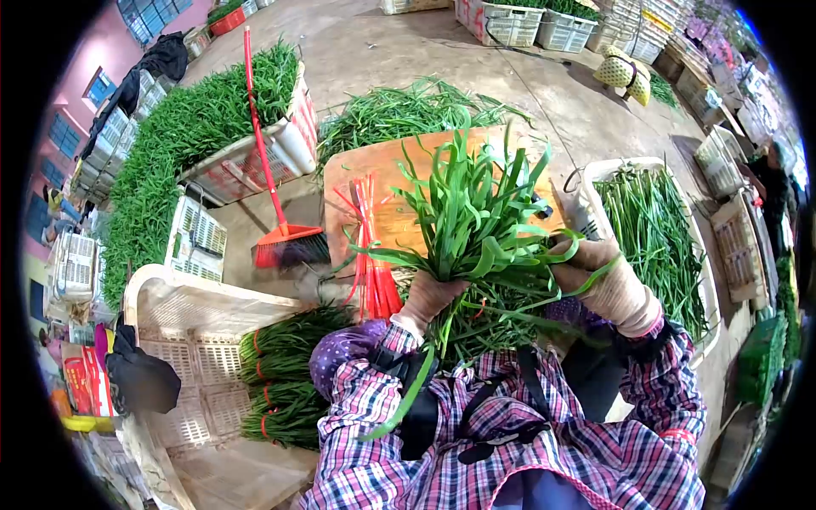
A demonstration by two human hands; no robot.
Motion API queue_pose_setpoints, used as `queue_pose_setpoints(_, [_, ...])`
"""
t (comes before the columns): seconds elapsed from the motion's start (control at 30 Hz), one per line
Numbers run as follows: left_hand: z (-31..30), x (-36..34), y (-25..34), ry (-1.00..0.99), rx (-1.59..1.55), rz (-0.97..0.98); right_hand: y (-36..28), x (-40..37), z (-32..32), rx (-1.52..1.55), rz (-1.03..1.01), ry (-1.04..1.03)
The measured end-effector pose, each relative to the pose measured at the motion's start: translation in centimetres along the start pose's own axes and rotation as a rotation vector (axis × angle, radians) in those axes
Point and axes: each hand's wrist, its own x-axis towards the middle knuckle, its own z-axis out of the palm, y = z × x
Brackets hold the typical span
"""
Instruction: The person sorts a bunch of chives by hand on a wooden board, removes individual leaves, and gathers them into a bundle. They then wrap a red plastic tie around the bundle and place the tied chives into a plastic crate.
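Observation:
Above my lap I hold up a bunch of garlic chives (467, 212) with long flat leaves fanning upward. My left hand (433, 299) is closed round its lower part. At the bunch's right side, my gloved right hand (599, 276) has its fingers bent and closed on some outer leaves. More loose greens lie below the bunch, partly hidden by it. Directly beyond is a wooden board (374, 161), and red tie strips (370, 255) lie on its left part, near my left hand.
A white crate (212, 340) at left holds banded bundles (289, 382). Another crate (701, 255) of long greens stands right. A red broom (289, 234) leans against a full crate (246, 161). Loose greens (408, 110) are heaped on the floor behind the board.

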Motion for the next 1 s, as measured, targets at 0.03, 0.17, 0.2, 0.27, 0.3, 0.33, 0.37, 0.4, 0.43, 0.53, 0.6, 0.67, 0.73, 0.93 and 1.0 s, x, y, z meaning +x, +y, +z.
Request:
queue_pose_setpoints(0.03, [0.1, 0.1, -0.1, 0.012, 0.015, 0.050, 0.7, 0.1, -0.1, -0.003, -0.033, -0.034])
queue_pose_setpoints(0.17, [0.3, -0.1, 1.0, 0.016, 0.065, -0.024, 0.0, 0.9, 0.5, -0.295, -0.003, -0.028])
queue_pose_setpoints(0.2, [0.3, -0.2, 1.1, -0.004, 0.114, -0.061, 2.5, 2.1, 0.4, -0.396, -0.331, 0.011])
queue_pose_setpoints(0.27, [0.7, -0.4, 2.2, -0.036, 0.140, 0.016, 4.6, 3.2, 0.4, -0.443, -0.083, -0.043])
queue_pose_setpoints(0.3, [0.8, -0.4, 2.8, -0.058, 0.193, 0.027, 2.6, 3.0, 0.8, -0.570, -0.183, -0.031])
queue_pose_setpoints(0.33, [1.0, -0.3, 3.1, -0.080, 0.246, 0.037, 2.8, 3.4, 0.9, -0.578, -0.229, -0.046])
queue_pose_setpoints(0.37, [1.1, -0.4, 3.3, -0.085, 0.246, 0.043, 2.9, 3.7, 1.0, -0.630, -0.261, -0.080])
queue_pose_setpoints(0.4, [1.1, -0.5, 3.5, -0.086, 0.288, 0.052, 2.8, 4.0, 1.2, -0.681, -0.292, -0.114])
queue_pose_setpoints(0.43, [1.1, -0.6, 3.6, -0.088, 0.331, 0.060, 2.2, 4.3, 1.6, -0.734, -0.265, -0.165])
queue_pose_setpoints(0.53, [1.3, -0.8, 3.0, -0.072, 0.121, -0.002, 2.9, 5.1, 2.7, -0.875, -0.236, -0.165])
queue_pose_setpoints(0.6, [1.2, -0.7, 2.5, -0.073, 0.102, -0.012, 3.4, 5.6, 3.5, -0.953, -0.214, -0.139])
queue_pose_setpoints(0.67, [1.1, -0.5, 1.5, -0.076, 0.086, -0.024, 4.1, 5.8, 3.7, -0.981, -0.220, -0.144])
queue_pose_setpoints(0.73, [0.8, 0.0, 1.3, -0.109, 0.136, 0.045, 3.2, 5.5, 3.9, -0.967, -0.198, -0.174])
queue_pose_setpoints(0.93, [1.3, -0.3, 1.5, -0.079, 0.166, -0.054, 4.2, 4.8, 4.2, -0.981, -0.288, -0.126])
queue_pose_setpoints(1.0, [1.4, -0.2, 1.5, -0.136, 0.164, -0.081, 4.3, 4.8, 4.3, -0.955, -0.286, -0.093])
